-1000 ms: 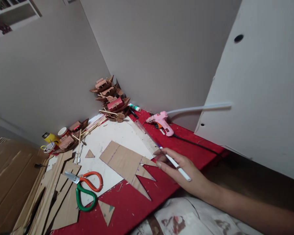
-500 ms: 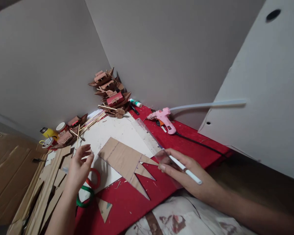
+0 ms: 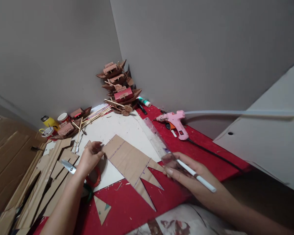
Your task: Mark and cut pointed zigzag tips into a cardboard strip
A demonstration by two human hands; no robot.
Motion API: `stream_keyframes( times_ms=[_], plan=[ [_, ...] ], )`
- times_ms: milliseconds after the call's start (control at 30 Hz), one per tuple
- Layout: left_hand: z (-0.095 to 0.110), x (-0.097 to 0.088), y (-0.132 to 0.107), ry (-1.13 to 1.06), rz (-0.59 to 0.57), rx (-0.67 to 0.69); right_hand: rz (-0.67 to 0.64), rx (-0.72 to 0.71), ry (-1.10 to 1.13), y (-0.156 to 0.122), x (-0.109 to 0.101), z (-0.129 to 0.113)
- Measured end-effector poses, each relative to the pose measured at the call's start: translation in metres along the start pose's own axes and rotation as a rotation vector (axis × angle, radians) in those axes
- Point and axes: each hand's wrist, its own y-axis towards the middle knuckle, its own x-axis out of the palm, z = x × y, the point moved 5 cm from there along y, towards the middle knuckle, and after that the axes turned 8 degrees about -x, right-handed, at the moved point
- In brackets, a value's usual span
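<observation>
In the head view a cut cardboard piece (image 3: 127,158) lies with three pointed ends toward the lower right and purple pen lines across it. My left hand (image 3: 91,158) is by its left corner, fingers loosely curled and a gap showing between thumb and fingertips; I cannot tell whether they touch it. My right hand (image 3: 187,169) is closed around the near end of a clear ruler (image 3: 155,135), with a white pen (image 3: 197,176) lying across the hand. Scissors (image 3: 68,166) with red and green handles are partly hidden under my left wrist. A cardboard triangle (image 3: 101,209) lies near the front.
A pink glue gun (image 3: 175,120) with a long glue stick rests on the red cloth (image 3: 210,147). Model boats (image 3: 121,86) stand in the corner. Cups (image 3: 63,118) and a yellow bottle (image 3: 49,122) stand at the left, above cardboard strips (image 3: 36,182).
My left hand has moved right, closer to the cardboard's left corner. The scissors' blades now show left of my wrist. The view has shifted slightly; my right hand still holds the ruler and pen.
</observation>
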Motion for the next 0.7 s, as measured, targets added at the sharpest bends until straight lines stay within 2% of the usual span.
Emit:
stream_keyframes(
  times_ms=[133,367,600,700],
  plan=[
    [0.000,0.005,0.002,-0.136,-0.003,-0.017,-0.026,0.039,0.036,0.006,0.004,-0.001],
    [0.009,0.009,0.001,-0.291,-0.024,-0.071,-0.060,0.132,0.028,0.013,0.007,0.011],
    [0.005,0.013,0.000,-0.357,-0.052,-0.121,-0.110,0.083,-0.091,0.023,0.007,0.008],
    [0.001,0.011,-0.001,-0.362,-0.037,-0.120,-0.093,0.089,-0.165,0.029,0.005,0.003]
  ],
)
